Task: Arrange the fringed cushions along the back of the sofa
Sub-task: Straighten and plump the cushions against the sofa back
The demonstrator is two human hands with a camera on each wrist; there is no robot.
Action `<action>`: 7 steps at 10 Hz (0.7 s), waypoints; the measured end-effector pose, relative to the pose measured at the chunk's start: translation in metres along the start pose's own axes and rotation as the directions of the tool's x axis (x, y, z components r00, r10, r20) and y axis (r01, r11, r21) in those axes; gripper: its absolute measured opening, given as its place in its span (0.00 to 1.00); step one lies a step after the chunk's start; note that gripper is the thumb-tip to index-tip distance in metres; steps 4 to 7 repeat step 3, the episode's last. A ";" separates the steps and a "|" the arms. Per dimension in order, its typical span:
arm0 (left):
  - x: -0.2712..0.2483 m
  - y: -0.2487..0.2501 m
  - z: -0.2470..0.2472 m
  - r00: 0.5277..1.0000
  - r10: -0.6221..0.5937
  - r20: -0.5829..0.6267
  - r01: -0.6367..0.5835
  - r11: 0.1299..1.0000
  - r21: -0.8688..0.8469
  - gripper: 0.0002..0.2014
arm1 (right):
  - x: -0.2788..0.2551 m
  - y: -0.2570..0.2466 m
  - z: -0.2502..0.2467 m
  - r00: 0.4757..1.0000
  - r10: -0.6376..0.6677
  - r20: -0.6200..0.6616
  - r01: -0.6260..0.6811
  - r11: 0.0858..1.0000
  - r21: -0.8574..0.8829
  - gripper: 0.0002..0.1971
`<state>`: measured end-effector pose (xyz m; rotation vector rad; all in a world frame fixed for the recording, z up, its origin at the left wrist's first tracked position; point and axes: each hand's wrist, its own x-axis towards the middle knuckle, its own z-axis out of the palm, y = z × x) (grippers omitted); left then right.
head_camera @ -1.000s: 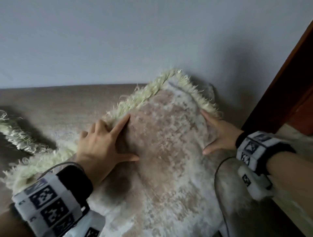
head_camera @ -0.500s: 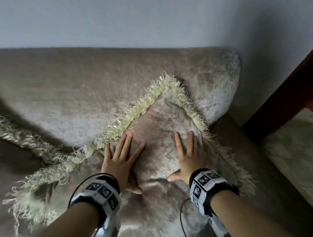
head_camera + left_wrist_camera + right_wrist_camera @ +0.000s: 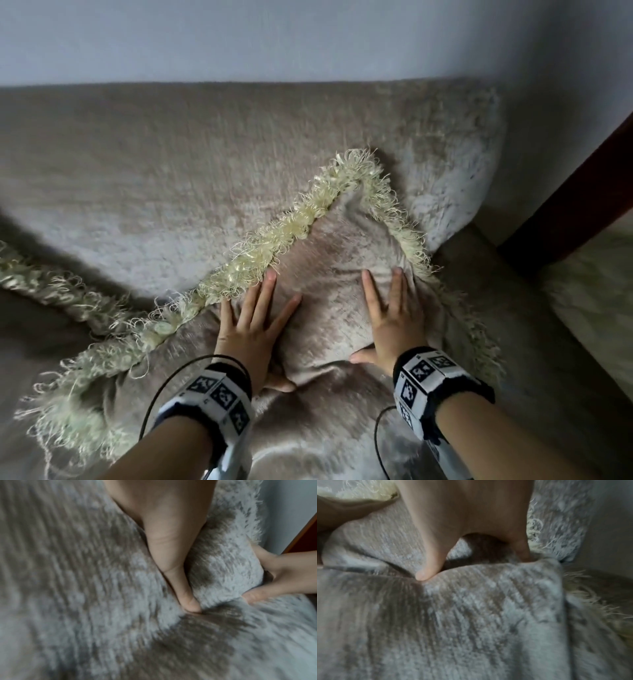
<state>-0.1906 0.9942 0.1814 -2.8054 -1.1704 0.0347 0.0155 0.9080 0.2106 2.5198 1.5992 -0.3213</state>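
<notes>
The fingers of the left hand lie straight and spread, flat on the plush face of the fringed cushion, tips just short of its pale yellow fringe. They grip nothing; they only press. The left thumb digs down into a fold of the fabric, as the left wrist view shows. The right hand lies beside it on the same cushion, its fingers likewise extended and flat, thumb pushed into a crease at the lower edge of the pressed bulge. Between the two hands the fabric puffs up in a soft mound.

The cushion stands tilted on one corner, its top corner leaning against the backrest of the sofa near the right end, fringe running down both sloping edges. At the far left a second fringed edge lies against the sofa back; probably another cushion, though too little of it shows to be sure. Both wrists wear bands with black-and-white markers, with thin black cables looping from them. Above the sofa is a plain pale wall; at the right stands a dark wooden post.
</notes>
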 end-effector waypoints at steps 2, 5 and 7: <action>-0.031 -0.012 -0.081 0.991 0.076 0.112 -0.075 0.997 -0.013 0.53 | -0.048 0.017 -0.069 0.997 -0.070 0.017 0.067 0.990 0.128 0.46; -0.051 -0.022 -0.126 0.993 0.088 0.074 -0.082 0.994 -0.078 0.39 | -0.070 0.010 -0.121 0.990 -0.111 -0.083 0.122 0.983 0.141 0.27; -0.051 -0.022 -0.126 0.993 0.088 0.074 -0.082 0.994 -0.078 0.39 | -0.070 0.010 -0.121 0.990 -0.111 -0.083 0.122 0.983 0.141 0.27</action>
